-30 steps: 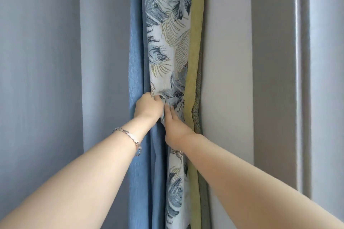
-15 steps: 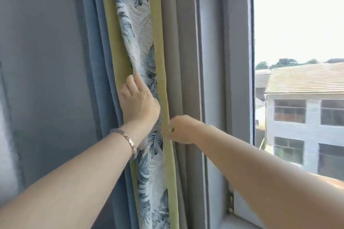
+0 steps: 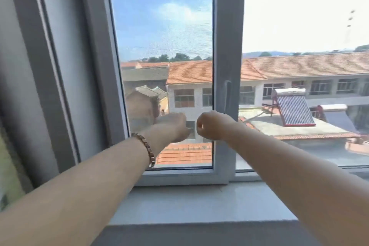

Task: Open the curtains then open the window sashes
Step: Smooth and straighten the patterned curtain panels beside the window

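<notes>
The left window sash has a grey frame and stands closed, with a slim vertical handle on its right stile. My left hand, blurred and wearing a bracelet at the wrist, is held in front of the glass with its fingers curled in. My right hand is a loose fist just left of and below the handle, holding nothing. The two hands are a small gap apart. Only a yellow-green strip of the curtain shows at the far left edge.
A pale stone sill runs below the window. The grey side jamb stands at the left. A second pane lies to the right. Outside are tiled roofs and solar heaters.
Both hands have let go of the curtain and swung right to the window. The curtain has slid out to the far left edge, and the sash and its handle have come into view.
</notes>
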Available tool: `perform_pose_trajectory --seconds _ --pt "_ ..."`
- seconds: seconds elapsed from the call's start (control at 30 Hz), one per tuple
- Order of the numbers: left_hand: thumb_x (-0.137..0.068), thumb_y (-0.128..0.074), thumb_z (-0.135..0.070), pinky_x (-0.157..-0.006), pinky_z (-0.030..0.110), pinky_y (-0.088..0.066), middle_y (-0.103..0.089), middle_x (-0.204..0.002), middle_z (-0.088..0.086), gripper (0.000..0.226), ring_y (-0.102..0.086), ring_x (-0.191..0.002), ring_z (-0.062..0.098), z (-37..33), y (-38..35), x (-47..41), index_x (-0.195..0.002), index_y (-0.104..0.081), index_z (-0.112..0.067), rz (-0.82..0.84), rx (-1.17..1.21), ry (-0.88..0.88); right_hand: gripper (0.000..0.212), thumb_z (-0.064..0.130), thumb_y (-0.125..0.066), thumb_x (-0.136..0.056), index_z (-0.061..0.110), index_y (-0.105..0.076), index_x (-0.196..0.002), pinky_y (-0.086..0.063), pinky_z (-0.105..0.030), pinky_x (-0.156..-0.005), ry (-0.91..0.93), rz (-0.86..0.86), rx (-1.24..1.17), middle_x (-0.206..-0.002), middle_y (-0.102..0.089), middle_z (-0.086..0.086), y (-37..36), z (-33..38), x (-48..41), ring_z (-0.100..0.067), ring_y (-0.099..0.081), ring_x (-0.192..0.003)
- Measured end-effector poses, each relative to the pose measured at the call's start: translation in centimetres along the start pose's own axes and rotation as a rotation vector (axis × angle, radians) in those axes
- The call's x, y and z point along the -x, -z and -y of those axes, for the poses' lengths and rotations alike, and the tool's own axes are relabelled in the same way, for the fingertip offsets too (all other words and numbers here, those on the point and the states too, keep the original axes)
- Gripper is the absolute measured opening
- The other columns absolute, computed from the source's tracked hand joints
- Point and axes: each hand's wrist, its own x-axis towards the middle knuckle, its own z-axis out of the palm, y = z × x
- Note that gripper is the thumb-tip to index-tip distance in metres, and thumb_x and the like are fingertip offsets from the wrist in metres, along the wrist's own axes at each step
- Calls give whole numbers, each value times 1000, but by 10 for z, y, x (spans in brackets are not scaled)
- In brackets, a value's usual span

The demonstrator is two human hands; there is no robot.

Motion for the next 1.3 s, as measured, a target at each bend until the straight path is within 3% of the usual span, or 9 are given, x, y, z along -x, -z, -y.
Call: perform_pose_trajectory --seconds 0.07,0.23,0.53,0.83,0.93,1.0,1.13,1.23,1.3 --pt "-91 -43 -27 -66 28 -40 -64 -95 9 23 -62 -91 26 -61 -11 -10 -94 -62 -13 -10 67 -92 26 22 -42 -93 11 -62 -81 -50 -34 -77 -82 -16 46 -88 -63 -8 8 -54 33 -25 -60 -79" --pt "-91 -45 -26 -75 31 -40 -65 -114 7 26 -61 -103 27 -212 -24 -23 -108 -62 -14 -42 174 -265 31 25 -43 -94 8 -64 -110 -53 -35 -86 -321 -31 129 -114 -67 -13 33 -184 112 -30 -64 -104" --pt "-91 -48 -27 -77 34 -51 -67 -105 9 25 -64 -94 27 -432 -38 -49 -101 -64 -11 -57 336 -565 32 28 -45 -93 9 -64 -111 -52 -39 -87 -696 -103 242 -113 -66 -12 70 -358 206 -30 -63 -103" --pt "-92 -49 -29 -86 43 -55 -66 -114 13 33 -64 -102 32 -599 -54 -102 -121 -52 -15 -52 525 -921 28 19 -42 -92 10 -61 -110 -47 -35 -81 -1013 -341 312 -114 -65 -12 92 -490 244 -31 -61 -103" --pt "-88 -54 -26 -87 48 -54 -52 -127 21 59 -59 -107 39 -653 -58 -121 -140 -28 -19 5 689 -999 39 18 -44 -93 13 -43 -132 -42 -36 -89 -1089 -506 354 -130 -47 -10 107 -530 255 -29 -48 -118" --pt "-87 -56 -32 -93 48 -52 -23 -148 25 76 -53 -117 43 -686 -59 -129 -148 -11 -30 44 832 -985 47 20 -47 -92 14 -35 -137 -37 -36 -100 -1148 -628 397 -140 -35 -10 113 -557 261 -28 -37 -128" --pt "-82 -54 -48 -97 54 -47 15 -156 9 85 -30 -135 47 -759 -67 -144 -142 6 -53 60 1011 -963 55 26 -52 -91 18 -30 -141 -27 -42 -114 -1290 -798 434 -155 -6 -16 120 -613 271 -33 -15 -140" --pt "-82 -57 -50 -110 60 -29 19 -157 14 91 0 -145 44 -812 -68 -156 -143 10 -52 51 1028 -931 55 26 -54 -90 24 -32 -140 -31 -44 -111 -1291 -841 431 -152 -10 -21 128 -662 280 -37 -21 -137" --pt "-80 -59 -49 -110 59 -31 20 -157 14 95 4 -145 42 -850 -71 -166 -143 12 -51 55 1077 -919 49 25 -55 -90 23 -34 -135 -42 -37 -92 -1277 -830 400 -138 -29 -19 137 -699 290 -35 -42 -120"
